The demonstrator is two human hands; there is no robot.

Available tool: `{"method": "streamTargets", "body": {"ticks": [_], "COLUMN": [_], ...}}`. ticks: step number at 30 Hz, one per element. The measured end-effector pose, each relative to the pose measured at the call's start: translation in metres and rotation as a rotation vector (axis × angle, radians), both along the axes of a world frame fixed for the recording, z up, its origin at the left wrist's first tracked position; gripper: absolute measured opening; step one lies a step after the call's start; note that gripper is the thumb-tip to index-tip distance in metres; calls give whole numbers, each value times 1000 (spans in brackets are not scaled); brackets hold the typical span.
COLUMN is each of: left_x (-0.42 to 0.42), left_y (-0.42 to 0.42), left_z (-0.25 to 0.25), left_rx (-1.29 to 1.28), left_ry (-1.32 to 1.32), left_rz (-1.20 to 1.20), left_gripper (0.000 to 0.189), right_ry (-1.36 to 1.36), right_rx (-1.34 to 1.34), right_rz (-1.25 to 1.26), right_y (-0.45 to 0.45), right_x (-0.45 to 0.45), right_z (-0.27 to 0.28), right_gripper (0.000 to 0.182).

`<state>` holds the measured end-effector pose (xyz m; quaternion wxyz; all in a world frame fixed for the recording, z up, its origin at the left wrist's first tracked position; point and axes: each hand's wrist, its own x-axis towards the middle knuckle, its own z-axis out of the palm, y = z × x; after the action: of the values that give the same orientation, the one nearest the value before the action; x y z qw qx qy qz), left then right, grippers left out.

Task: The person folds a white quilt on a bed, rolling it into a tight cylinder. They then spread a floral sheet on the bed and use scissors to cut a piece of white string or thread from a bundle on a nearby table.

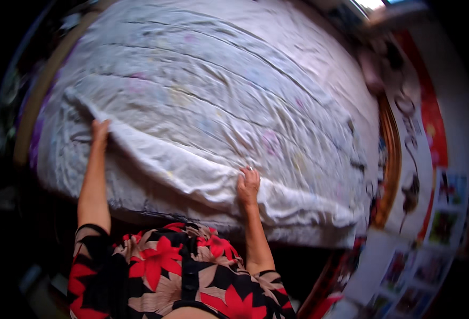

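A pale quilt (206, 107) with faint pink, yellow and blue patches lies wrinkled over a bed. Its near edge is lifted and curls towards me. My left hand (100, 130) grips that edge at the left, with the fingers partly hidden behind the cloth. Nearer the middle, my right hand (249, 183) is closed on the same edge, a ring showing on one finger; creases fan out from it. Under the raised edge a white bed sheet (138, 187) shows, and more pale sheet (318, 48) lies beyond the quilt.
A curved tan bed rail (39, 95) runs along the left, beside purple cloth. At the right stand a brown wooden edge (390, 159) and a wall with a red-and-white poster (432, 111) and several pictures (444, 227). A bright window (370, 4) is at the top right.
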<state>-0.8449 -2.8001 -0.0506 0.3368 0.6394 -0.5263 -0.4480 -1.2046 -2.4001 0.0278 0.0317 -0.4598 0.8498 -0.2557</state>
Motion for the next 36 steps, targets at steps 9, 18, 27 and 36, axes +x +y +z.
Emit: {"method": "streamTargets", "body": {"ticks": [9,18,27,36], "left_x": [80,116,122,170], "left_y": [8,60,184,257], "left_z": [7,103,219,247], "left_rx": [182,151,-554,-356], "left_ry": [659,1055,542,835], "left_rz": [292,170,247,146], "left_gripper": [29,28,38,52], "right_ry": [125,-1010,-1219,-1127], "right_rx": [-162,-1189,-1014,-970], "right_rz": [-748,-1349,-1395,-1207], "right_y": [167,223,228,237], "right_x": [-64,-98,-132,-148], "right_z": [7,-14,-18,-48], "right_gripper": [34,66,28,37]}}
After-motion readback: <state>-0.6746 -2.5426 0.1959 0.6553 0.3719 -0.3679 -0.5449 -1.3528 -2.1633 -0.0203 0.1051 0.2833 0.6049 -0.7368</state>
